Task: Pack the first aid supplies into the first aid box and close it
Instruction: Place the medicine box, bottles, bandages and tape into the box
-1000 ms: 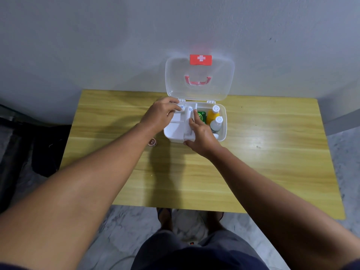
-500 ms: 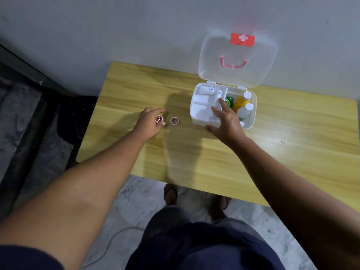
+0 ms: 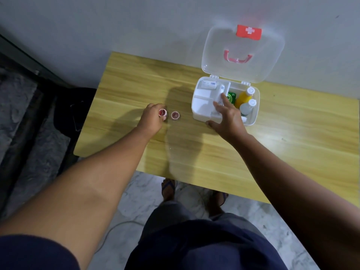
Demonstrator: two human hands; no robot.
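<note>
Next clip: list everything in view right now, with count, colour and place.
table: one, yellow wood, against wall
first aid box: one, white, open, table's far right
lid: one, clear, red cross label, upright
bandage roll: one, white, box's far-left compartment
green pack: one, green, right compartment
orange bottle: one, white cap, right compartment
white bottle: one, beside orange bottle
loose small roll: one, red-white, table, left of box
held small roll: one, red-white, in left grip
bag: one, black, floor, left
left grip: pinches held small roll
right grip: fingers straight, on box
</note>
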